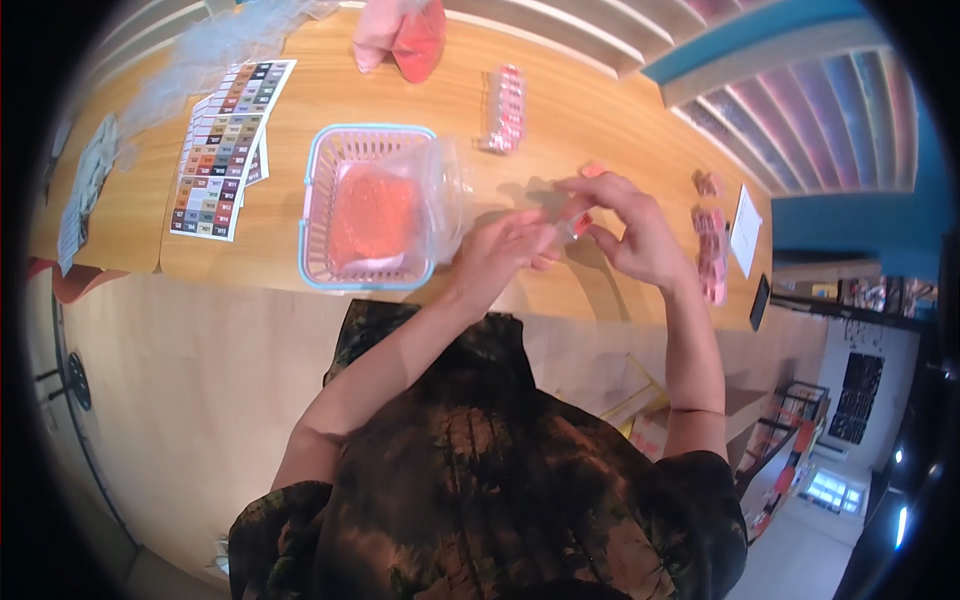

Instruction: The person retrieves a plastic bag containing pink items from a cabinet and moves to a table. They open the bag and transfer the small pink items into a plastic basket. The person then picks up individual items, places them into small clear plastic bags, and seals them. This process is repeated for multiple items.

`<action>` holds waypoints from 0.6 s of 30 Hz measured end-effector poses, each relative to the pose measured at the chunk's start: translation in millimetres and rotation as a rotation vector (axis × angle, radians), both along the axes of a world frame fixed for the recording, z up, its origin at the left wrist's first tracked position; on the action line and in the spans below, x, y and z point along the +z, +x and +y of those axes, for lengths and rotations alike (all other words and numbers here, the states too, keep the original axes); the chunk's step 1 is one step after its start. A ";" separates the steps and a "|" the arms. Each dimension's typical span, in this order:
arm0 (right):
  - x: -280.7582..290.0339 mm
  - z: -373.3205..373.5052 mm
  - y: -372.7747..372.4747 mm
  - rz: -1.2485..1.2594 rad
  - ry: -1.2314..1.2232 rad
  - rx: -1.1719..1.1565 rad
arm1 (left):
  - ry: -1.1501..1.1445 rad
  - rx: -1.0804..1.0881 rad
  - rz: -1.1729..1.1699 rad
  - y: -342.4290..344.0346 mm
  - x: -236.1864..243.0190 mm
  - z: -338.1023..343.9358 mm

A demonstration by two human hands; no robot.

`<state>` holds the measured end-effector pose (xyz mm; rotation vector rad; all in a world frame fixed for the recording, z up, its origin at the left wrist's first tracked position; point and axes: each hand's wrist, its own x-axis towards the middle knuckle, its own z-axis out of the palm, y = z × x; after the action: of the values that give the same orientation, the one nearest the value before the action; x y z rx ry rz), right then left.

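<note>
Over the front part of the wooden table (540,270), my hands meet in front of me. My right hand (640,225) curls its thumb and index finger around a small clear container (580,226) with orange-red contents. My left hand (512,243) reaches in from the other side, its fingers drawn together and their tips close to the container. Whatever those fingertips pinch is too small or hidden to name. Left of my hands, a lidless pastel plastic basket (308,215) holds a clear bag of orange-red grains (375,215).
A strip of clear little containers (505,108) lies beyond my hands; more pink ones (711,250) sit at the right. Colour charts (225,150), crumpled clear plastic (215,55) and a pink-red pouch (400,38) lie farther off. Slanted racks (800,120) border the far edge.
</note>
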<state>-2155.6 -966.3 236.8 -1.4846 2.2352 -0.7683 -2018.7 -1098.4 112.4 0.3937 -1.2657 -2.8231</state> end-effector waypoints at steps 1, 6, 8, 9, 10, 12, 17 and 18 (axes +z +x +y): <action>0.8 6.8 10.6 0.022 0.051 0.082 | -0.029 -0.131 0.085 0.1 11.4 -4.5; -8.5 16.3 60.2 0.006 -0.147 -0.172 | 0.002 -0.133 0.042 16.1 10.6 9.9; -17.1 23.0 72.8 0.072 -0.211 -0.258 | 0.013 -0.101 0.067 21.2 18.7 11.0; -28.5 28.6 77.9 0.103 -0.207 -0.266 | -0.016 -0.111 0.079 24.9 22.9 10.8; -35.5 32.3 81.4 0.134 -0.203 -0.273 | -0.046 -0.120 0.092 28.3 26.7 10.1; -40.8 36.4 83.1 0.090 -0.252 -0.270 | -0.082 -0.163 0.056 31.9 31.1 6.2; -29.5 35.8 96.2 0.159 -0.208 -0.265 | -0.181 -0.157 0.016 43.7 49.5 7.4; -27.5 34.8 96.7 0.180 -0.200 -0.260 | -0.168 -0.146 0.038 44.8 49.2 8.7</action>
<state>-2058.9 -931.5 209.3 -1.4156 2.5889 -0.9981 -1973.9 -1089.6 161.6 0.2494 -1.5695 -2.7943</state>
